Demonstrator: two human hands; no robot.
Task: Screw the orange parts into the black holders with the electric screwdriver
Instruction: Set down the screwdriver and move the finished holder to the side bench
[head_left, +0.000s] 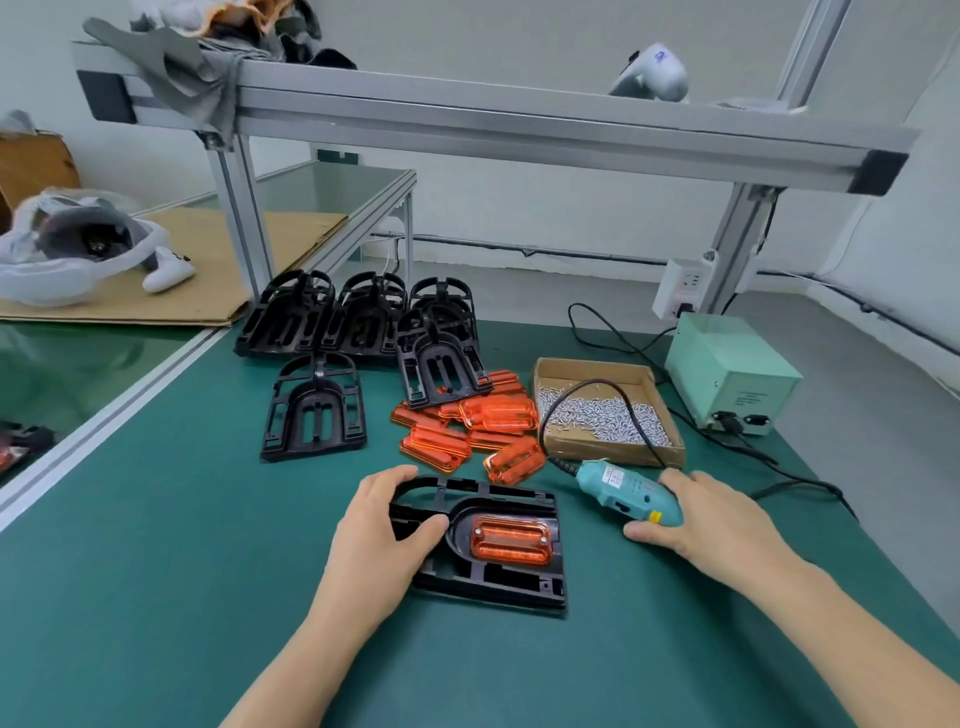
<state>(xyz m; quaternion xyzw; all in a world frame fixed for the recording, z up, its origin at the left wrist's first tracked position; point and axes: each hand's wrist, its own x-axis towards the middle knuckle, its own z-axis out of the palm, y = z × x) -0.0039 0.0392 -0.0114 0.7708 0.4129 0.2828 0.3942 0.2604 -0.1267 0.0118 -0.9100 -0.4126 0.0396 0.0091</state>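
Indoors, green bench mat (156, 597), alu frame (519, 119), L hand (384, 525) gripping holder (493, 577), R hand (711, 519) gripping screwdriver (628, 491).

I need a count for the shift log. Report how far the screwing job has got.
Done: one orange part sits in the near holder, two screws visible. In hand: left hand grips that holder; right hand holds the screwdriver. Left: loose orange parts and empty holders.
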